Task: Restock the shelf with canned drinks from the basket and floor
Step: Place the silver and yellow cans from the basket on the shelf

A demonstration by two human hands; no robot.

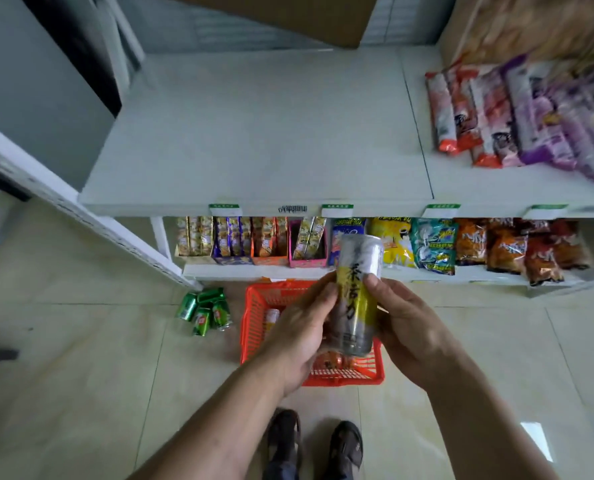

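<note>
Tall silver-and-yellow drink can (357, 296): upright, leaning slightly, held in the air between both hands, above the basket and in front of the lower shelf.
Left hand (299, 332): grip curled round the can's left side, thumb on the front, fingers behind.
Right hand (404, 322): grip closed round the can's right side, thumb pressing the front near the printed black characters.
Orange plastic mesh basket (254, 327): on the tiled floor directly under the hands; more cans inside, partly hidden.
Four green cans (205, 311): lying clustered on the floor just left of the basket.
White upper shelf (254, 133): left section bare; red and purple snack packets (517, 112) on its right end.
Lower shelf: cartons in coloured trays (250, 240) at left, crisp bags (489, 245) at right.
Feet in dark sandals (314, 441): at bottom edge.
</note>
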